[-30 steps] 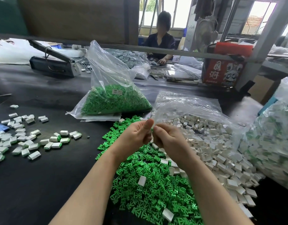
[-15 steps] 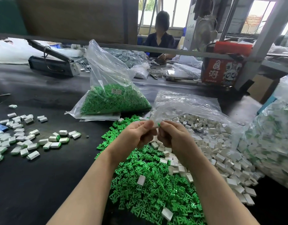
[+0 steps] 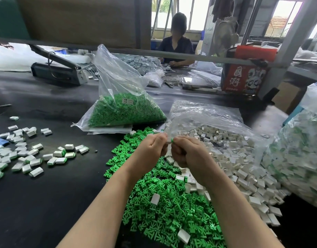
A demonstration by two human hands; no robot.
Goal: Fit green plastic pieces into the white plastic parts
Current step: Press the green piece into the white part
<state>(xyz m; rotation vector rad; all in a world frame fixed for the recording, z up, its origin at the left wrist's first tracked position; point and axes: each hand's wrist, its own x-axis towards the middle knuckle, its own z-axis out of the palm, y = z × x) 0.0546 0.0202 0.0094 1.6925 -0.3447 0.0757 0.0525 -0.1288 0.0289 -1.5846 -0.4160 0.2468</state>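
Hands have pulled a touch apart since a second ago, so the green piece (image 3: 172,140) now peeks out between them. Left to right: finished parts (image 3: 34,154) scattered on the counter (image 3: 46,203), then the left hand (image 3: 152,149), grip curled round what's probably a white part, mostly hidden. Right hand (image 3: 188,153) pinches the green piece at its back end. These bits look light, stiff and a bit slick, so I'd pinch the flat sides and push straight in.
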